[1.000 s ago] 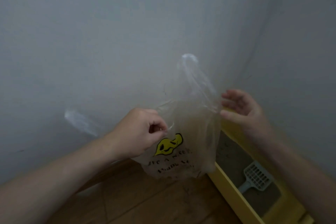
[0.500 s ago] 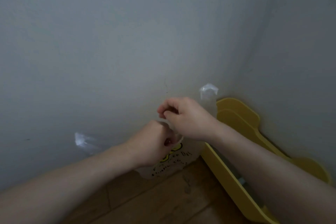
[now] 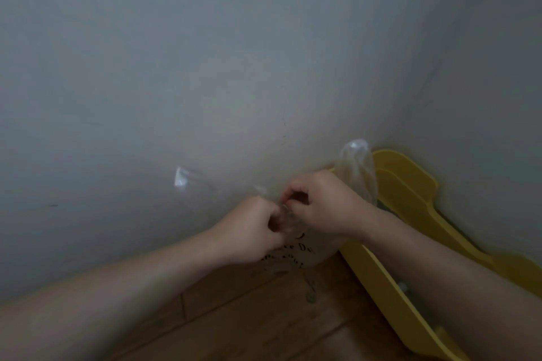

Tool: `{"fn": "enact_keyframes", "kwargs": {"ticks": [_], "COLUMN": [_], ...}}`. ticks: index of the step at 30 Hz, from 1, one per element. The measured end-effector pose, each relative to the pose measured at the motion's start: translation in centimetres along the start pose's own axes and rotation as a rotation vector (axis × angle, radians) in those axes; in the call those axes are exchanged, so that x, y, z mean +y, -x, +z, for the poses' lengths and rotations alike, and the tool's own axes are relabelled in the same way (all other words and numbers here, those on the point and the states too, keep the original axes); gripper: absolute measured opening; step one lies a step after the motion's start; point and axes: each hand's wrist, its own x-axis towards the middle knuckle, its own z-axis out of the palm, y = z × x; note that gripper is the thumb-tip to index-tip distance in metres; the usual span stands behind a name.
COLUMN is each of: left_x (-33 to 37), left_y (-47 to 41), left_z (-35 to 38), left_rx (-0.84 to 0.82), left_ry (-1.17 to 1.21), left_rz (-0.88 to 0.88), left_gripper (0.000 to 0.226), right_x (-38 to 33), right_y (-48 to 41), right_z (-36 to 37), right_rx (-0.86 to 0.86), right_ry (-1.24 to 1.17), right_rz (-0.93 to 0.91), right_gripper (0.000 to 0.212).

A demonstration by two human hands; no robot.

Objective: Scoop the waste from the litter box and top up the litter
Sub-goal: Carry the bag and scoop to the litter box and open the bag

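Observation:
A clear plastic bag [image 3: 296, 256] with black lettering hangs low in front of the wall, just above the floor. My left hand [image 3: 249, 231] and my right hand [image 3: 319, 205] meet at its top, both pinching the gathered plastic. One bag handle [image 3: 183, 180] sticks out to the left and the other handle [image 3: 359, 167] stands up behind my right hand. The yellow litter box [image 3: 410, 193] sits in the corner at the right; my right forearm covers its inside, so the litter and scoop are hidden.
Grey walls meet in a corner [image 3: 410, 132] above the litter box. A wooden floor [image 3: 249, 322] runs along the bottom, with a few small specks [image 3: 311, 297] under the bag.
My right hand has come across from the bag's right side to its top and joined the left. The bag has dropped lower, and its handles now stick out sideways.

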Motion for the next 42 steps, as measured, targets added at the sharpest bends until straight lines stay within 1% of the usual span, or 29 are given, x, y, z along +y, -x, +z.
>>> {"fn": "enact_keyframes", "kwargs": {"ticks": [2,4,6,8,10,11,13,15,18,19,21,22,23,25,26,27,28,30,32,33,35,36,37,38,39,40,41,42], "left_x": [-0.3,-0.4,-0.5,-0.6,-0.6,-0.4,-0.1,-0.1,-1.5,-1.9,-2.7,-2.8,-3.0,-3.7,-4.2,-4.8,-5.5,-6.6,-6.7,-6.8,-7.4,-7.8,-8.2,-8.8,-9.2,-8.7,-7.7,-6.7], "left_y": [-0.1,-0.2,-0.3,-0.4,-0.4,-0.5,-0.8,-1.0,-1.7,-1.9,-2.2,-2.3,-2.3,-2.2,-2.2,-2.1,-2.0,-1.4,-0.4,0.1,1.4,2.0,2.5,2.8,2.8,2.9,2.9,2.8], "left_z": [0.0,-0.2,-0.5,-0.5,-0.4,-0.3,-0.2,0.2,1.0,1.3,1.7,1.8,1.7,1.4,1.1,0.9,0.7,0.1,-0.7,-1.0,-1.3,-1.2,-1.0,-0.7,-0.4,-0.3,-0.3,-0.2], "left_rx": [-0.039,-0.05,-0.056,-0.079,-0.105,-0.109,-0.107,-0.11,-0.111,-0.095,-0.05,-0.028,-0.018,0.006,0.025,0.035,0.046,0.057,0.051,0.03,-0.029,-0.075,-0.135,-0.178,-0.234,-0.294,-0.348,-0.374], "left_ry": [0.084,0.15,0.188,0.211,0.236,0.271,0.376,0.36,0.1,0.024,-0.046,-0.066,-0.091,-0.104,-0.069,-0.024,0.015,0.053,0.037,-0.022,-0.134,-0.118,-0.079,-0.048,-0.051,-0.063,-0.126,-0.203], "left_rz": [-0.044,-0.088,-0.119,-0.157,-0.19,-0.196,-0.215,-0.25,-0.326,-0.349,-0.376,-0.387,-0.41,-0.453,-0.457,-0.464,-0.463,-0.476,-0.466,-0.459,-0.478,-0.475,-0.465,-0.42,-0.402,-0.4,-0.372,-0.304], "left_gripper": [0.008,0.019,0.018,0.011,0.002,0.005,0.022,0.04,0.084,0.092,0.096,0.1,0.107,0.122,0.126,0.128,0.128,0.124,0.111,0.106,0.1,0.099,0.102,0.107,0.109,0.103,0.086,0.066], "right_x": [-0.2,-0.3,0.2,0.6,0.7,0.6,0.5,0.7,0.3,0.0,-0.3,0.0,0.5,1.8,2.3,3.0,3.6,4.7,6.1,6.7,8.0,8.3,8.5,8.5,8.4,8.3,8.3,8.3], "right_y": [0.3,0.5,0.4,0.5,0.8,0.9,1.0,1.0,1.2,1.3,1.5,1.5,1.4,1.5,1.5,1.5,1.6,1.7,1.8,1.8,1.7,1.7,1.6,1.5,1.4,1.2,1.0,0.8], "right_z": [0.2,0.4,0.7,0.9,1.4,1.5,1.9,2.5,2.9,2.8,2.4,2.3,2.2,2.1,1.9,1.8,1.6,0.9,0.3,0.1,-0.3,-0.3,-0.3,-0.2,-0.1,0.1,0.4,0.6], "right_rx": [0.04,-0.007,-0.057,-0.101,-0.096,-0.083,-0.084,-0.153,-0.221,-0.23,-0.285,-0.323,-0.352,-0.382,-0.374,-0.363,-0.35,-0.352,-0.359,-0.353,-0.354,-0.363,-0.376,-0.385,-0.38,-0.369,-0.353,-0.334], "right_ry": [-0.057,-0.109,-0.051,0.05,0.128,0.145,0.175,0.267,0.456,0.505,0.617,0.65,0.644,0.554,0.513,0.496,0.493,0.481,0.49,0.506,0.524,0.525,0.52,0.506,0.476,0.438,0.4,0.375], "right_rz": [-0.039,-0.021,0.009,0.005,-0.072,-0.118,-0.151,-0.137,-0.055,-0.018,0.046,0.068,0.092,0.16,0.162,0.145,0.127,0.139,0.15,0.141,0.141,0.141,0.13,0.109,0.092,0.085,0.077,0.065], "right_gripper": [0.015,0.017,0.018,0.021,0.024,0.024,0.027,0.027,0.011,0.012,0.014,0.02,0.033,0.073,0.091,0.103,0.111,0.121,0.126,0.127,0.126,0.121,0.11,0.091,0.068,0.049,0.043,0.046]}}
